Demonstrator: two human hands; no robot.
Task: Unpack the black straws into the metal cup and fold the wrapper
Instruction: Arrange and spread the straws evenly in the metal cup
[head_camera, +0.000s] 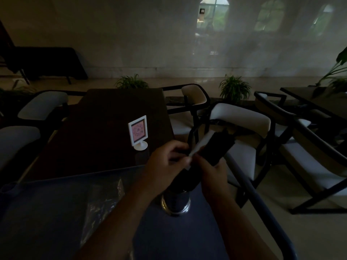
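Both hands are working close together above the metal cup, which is standing upright on a dark blue tray-like surface near its right rail. The left hand is curling its fingers around the near side of a dark bundle of black straws, and its thumb and forefinger are pinching a pale strip of wrapper that is running up along the bundle's left edge. The right hand is closing from below and from the right on the same bundle — its fingertips are meeting the left hand's at the lower end of the pale strip. The bundle is leaning up and to the right, away from the person, and its lower end is reaching down into the mouth of the cup; in the dim light it is hard to tell how far in it is going. To the left of the cup, a crinkled clear plastic bag is lying flat on the blue surface, well apart from the hands. Beyond it, a small white-framed sign with a pink card is standing upright on a dark brown table — just left of the hands in the view. White-cushioned chairs with dark frames are standing around the tables.
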